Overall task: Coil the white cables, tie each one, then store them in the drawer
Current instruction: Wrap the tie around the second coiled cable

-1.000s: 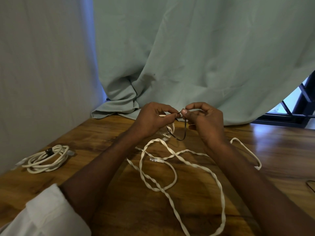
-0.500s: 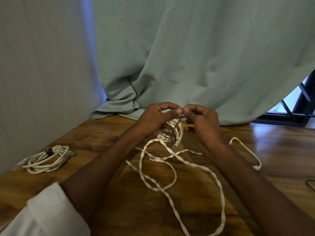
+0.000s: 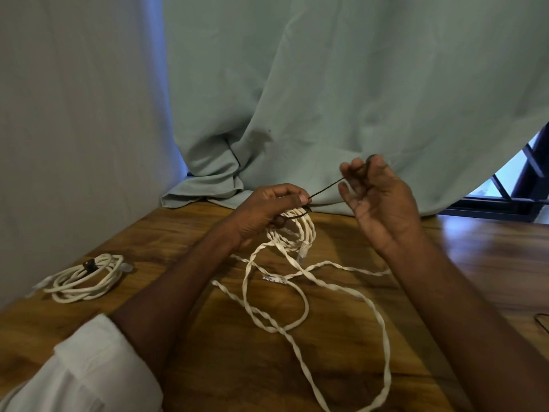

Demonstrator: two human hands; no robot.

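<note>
My left hand (image 3: 269, 211) grips a small coil of white cable (image 3: 297, 233) just above the wooden table (image 3: 208, 367), and a dark tie (image 3: 325, 188) wraps round the coil's top. My right hand (image 3: 377, 197) is raised to the right and pinches the tie's free end, which is pulled taut. Below the hands a long loose white cable (image 3: 312, 295) sprawls in loops over the table, one clear plug showing. A tied white cable coil (image 3: 84, 278) lies at the far left. No drawer is in view.
A pale green curtain (image 3: 326, 99) hangs behind the table and bunches on its back edge. A grey wall panel (image 3: 74, 114) closes the left side. A dark window frame (image 3: 528, 179) shows at the right. A thin dark wire loop (image 3: 542, 321) lies at the right edge.
My right hand has moved up and to the right, drawing the dark tie taut away from the coil. My left hand keeps hold of the coil, slightly lower.
</note>
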